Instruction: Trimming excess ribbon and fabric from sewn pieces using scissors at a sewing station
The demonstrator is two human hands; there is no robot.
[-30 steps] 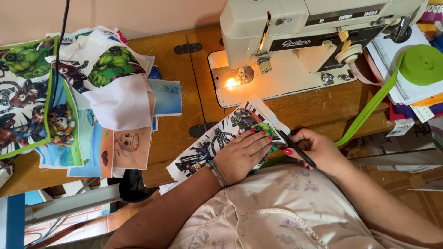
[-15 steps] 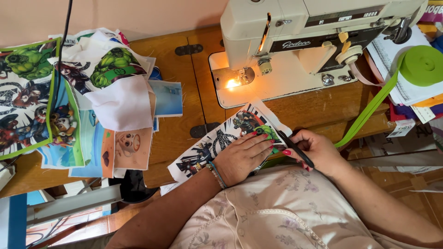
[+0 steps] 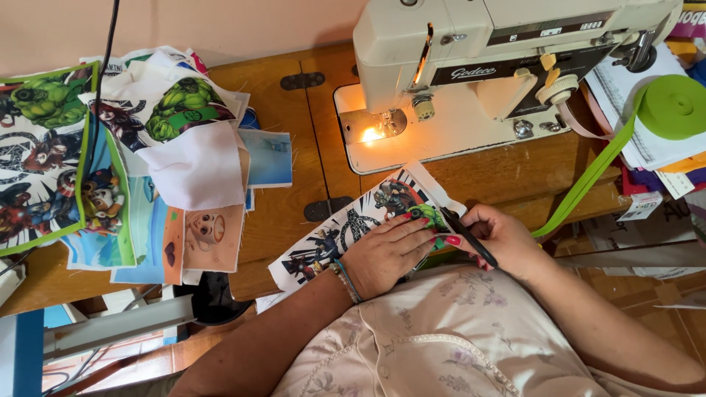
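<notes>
The left hand (image 3: 390, 254) lay flat, fingers spread and released, pinning the printed fabric piece (image 3: 353, 228) to the wooden table (image 3: 294, 147) so it could not slide; the right hand (image 3: 496, 235) was clenched round a dark tool (image 3: 471, 239), tip at the cloth's green edge, just before the sewing machine (image 3: 478, 66); green binding tape (image 3: 588, 180) trailed beside.

Comic-print fabric (image 3: 346, 231) — green ribbon (image 3: 588, 180).
</notes>
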